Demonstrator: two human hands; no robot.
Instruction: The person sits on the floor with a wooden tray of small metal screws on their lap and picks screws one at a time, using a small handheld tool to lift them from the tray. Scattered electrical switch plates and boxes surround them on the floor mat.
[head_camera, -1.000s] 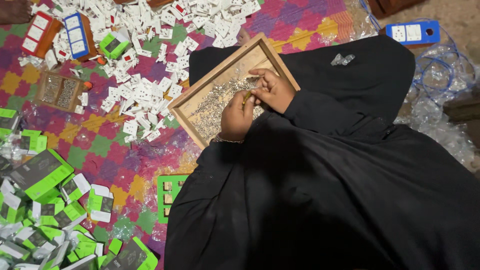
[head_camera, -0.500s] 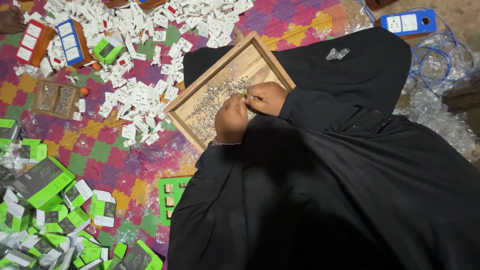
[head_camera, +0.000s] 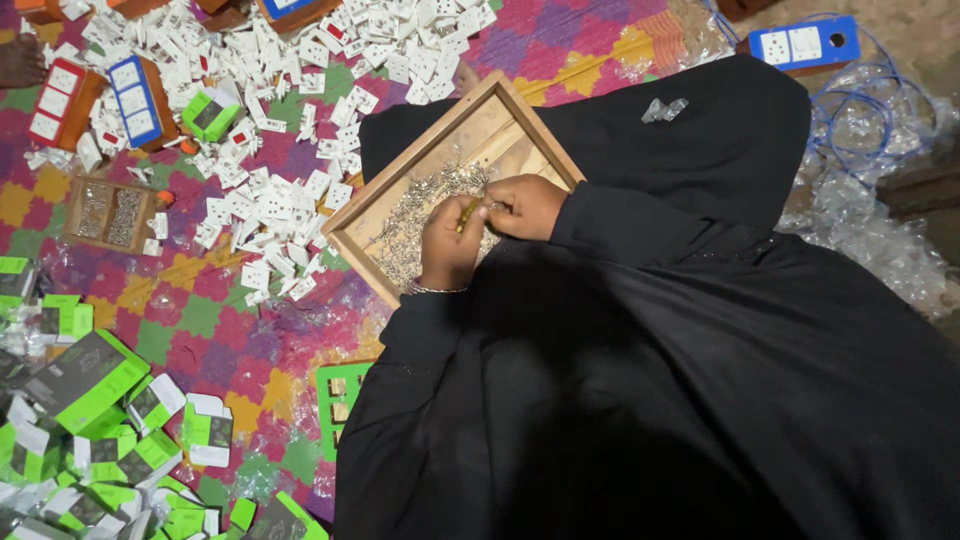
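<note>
Wooden tray (head_camera: 372, 213): shallow, rectangular, pale wood w/ raised rim, turned diagonal so its corners point approx 12, 3, 6 and 9 o'clock. Rests on the lap, on black cloth. Inside: heap of small silvery metal parts (head_camera: 418, 215), spread loose from centre toward 7 o'clock; bare wood at the 12 o'clock corner. Small yellowish piece (head_camera: 466, 211) stands out near the tray's 4 o'clock side, thin, short; exact kind can't tell.
</note>
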